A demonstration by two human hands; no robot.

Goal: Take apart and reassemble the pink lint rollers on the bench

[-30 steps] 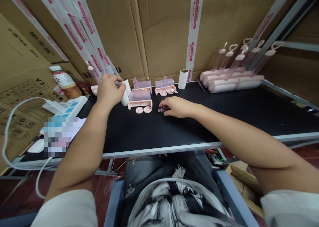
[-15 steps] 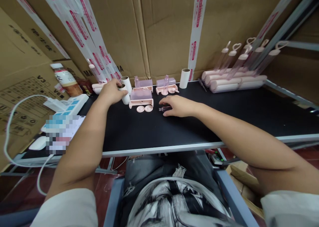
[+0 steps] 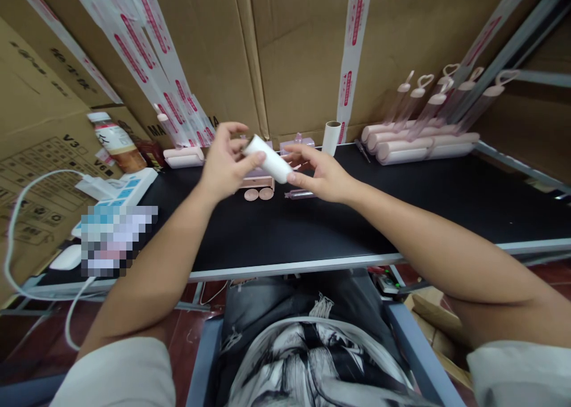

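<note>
A white cardboard tube is held tilted between both my hands above the table, its hollow end up and to the left. My left hand grips the upper end with thumb and fingers. The lower right end sits between the thumb and fingers of my right hand. Below them lie a pink tray part, partly covered, and two round pink discs. A slim clear purplish tube lies under my right hand. Behind the hands, clear lilac pieces are partly hidden.
Another white tube stands upright at the back. Pink cylinders with clear heart-topped tubes are stacked at the right. On the left are a drink bottle, a power strip and a white cable. A cardboard wall borders the back.
My left hand has lifted a white tube from the left and brought it rightward, tilting it. My right hand has left the slim purplish tube on the table and taken the white tube's other end.
</note>
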